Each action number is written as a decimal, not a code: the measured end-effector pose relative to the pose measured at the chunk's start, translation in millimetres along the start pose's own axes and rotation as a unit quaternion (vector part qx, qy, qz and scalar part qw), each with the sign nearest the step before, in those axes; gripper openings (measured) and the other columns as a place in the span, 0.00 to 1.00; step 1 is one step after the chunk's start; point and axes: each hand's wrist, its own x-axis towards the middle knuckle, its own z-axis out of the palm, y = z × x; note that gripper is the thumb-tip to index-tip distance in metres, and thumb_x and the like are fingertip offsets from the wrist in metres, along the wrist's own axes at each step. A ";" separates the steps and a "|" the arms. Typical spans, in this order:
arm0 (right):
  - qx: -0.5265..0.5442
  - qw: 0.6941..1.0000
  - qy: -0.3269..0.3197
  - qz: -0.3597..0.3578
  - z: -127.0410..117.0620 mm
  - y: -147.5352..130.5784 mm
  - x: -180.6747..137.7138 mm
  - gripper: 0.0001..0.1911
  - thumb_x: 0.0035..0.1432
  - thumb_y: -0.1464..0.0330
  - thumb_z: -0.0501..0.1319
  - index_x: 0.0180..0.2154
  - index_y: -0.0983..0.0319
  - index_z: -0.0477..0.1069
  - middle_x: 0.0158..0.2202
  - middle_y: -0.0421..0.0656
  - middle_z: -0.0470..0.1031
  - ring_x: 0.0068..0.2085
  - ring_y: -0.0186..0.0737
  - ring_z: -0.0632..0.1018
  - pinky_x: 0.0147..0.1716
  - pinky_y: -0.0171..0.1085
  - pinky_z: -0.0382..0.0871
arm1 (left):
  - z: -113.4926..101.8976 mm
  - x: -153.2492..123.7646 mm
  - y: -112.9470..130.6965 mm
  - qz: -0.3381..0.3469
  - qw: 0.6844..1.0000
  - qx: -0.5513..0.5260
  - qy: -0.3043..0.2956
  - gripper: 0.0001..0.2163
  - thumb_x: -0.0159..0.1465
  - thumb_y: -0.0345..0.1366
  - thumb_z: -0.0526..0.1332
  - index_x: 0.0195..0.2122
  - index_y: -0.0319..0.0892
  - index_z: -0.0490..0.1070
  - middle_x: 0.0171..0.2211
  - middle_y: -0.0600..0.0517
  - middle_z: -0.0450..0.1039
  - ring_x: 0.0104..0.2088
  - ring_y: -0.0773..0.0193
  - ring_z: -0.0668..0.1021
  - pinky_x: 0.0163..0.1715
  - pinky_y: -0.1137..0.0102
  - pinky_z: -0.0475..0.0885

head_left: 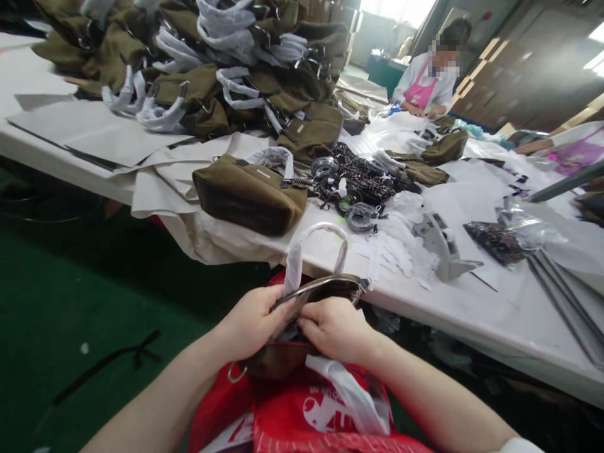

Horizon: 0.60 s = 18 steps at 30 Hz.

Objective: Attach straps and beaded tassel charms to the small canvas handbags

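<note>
An olive-green handbag (278, 363) lies in my lap against a red apron (287, 412), its zipped mouth spread apart. One handle (340, 248), wrapped in white film, stands up towards the table; the other wrapped handle (352, 393) hangs down over the apron. My left hand (255, 321) grips the bag's left side by the zip, fingertips inside the mouth. Curled fingers of my right hand (336, 330) reach into the opening, thumb pressed to them; what they pinch is hidden. A metal ring (236, 372) sticks out at the bag's left end.
Ahead on the white table (453, 314) lies another olive bag (250, 192), beside a heap of chains and straps (361, 176). A pile of similar bags (189, 69) rises at the back left. A grey tape dispenser (441, 245) stands rightward. A co-worker (425, 82) works across the table.
</note>
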 end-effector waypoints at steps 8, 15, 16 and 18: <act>-0.113 0.986 0.099 0.072 -3.5 13.0 0.0 0.07 0.61 0.67 0.58 0.36 0.62 0.74 0.37 0.47 0.78 0.38 0.46 0.78 0.38 0.40 0.68 | -7.0 0.2 2.7 -0.014 0.999 -0.005 0.037 0.14 0.63 0.41 0.58 0.43 0.39 0.78 0.38 0.50 0.81 0.40 0.55 0.80 0.38 0.69 0.73; -0.033 0.995 0.047 -0.079 8.9 8.9 0.6 0.10 0.60 0.74 0.59 0.42 0.61 0.74 0.46 0.46 0.73 0.45 0.40 0.75 0.47 0.37 0.69 | -5.8 3.8 3.4 -0.024 0.998 0.030 0.054 0.12 0.59 0.32 0.58 0.38 0.38 0.80 0.34 0.52 0.81 0.36 0.58 0.80 0.34 0.73 0.72; -0.040 0.995 0.048 -0.076 10.7 8.6 1.6 0.08 0.59 0.73 0.59 0.40 0.61 0.75 0.45 0.46 0.73 0.45 0.40 0.75 0.47 0.37 0.69 | -5.0 3.5 5.3 -0.021 0.997 0.027 0.069 0.13 0.59 0.32 0.57 0.39 0.38 0.80 0.35 0.53 0.81 0.37 0.58 0.80 0.35 0.73 0.72; -0.044 0.994 0.050 -0.084 13.0 5.7 2.3 0.05 0.59 0.70 0.61 0.36 0.61 0.76 0.44 0.46 0.72 0.45 0.41 0.74 0.46 0.38 0.69 | -4.6 2.6 9.6 -0.017 0.993 0.043 0.110 0.14 0.60 0.31 0.56 0.42 0.40 0.80 0.36 0.54 0.81 0.37 0.60 0.80 0.36 0.73 0.72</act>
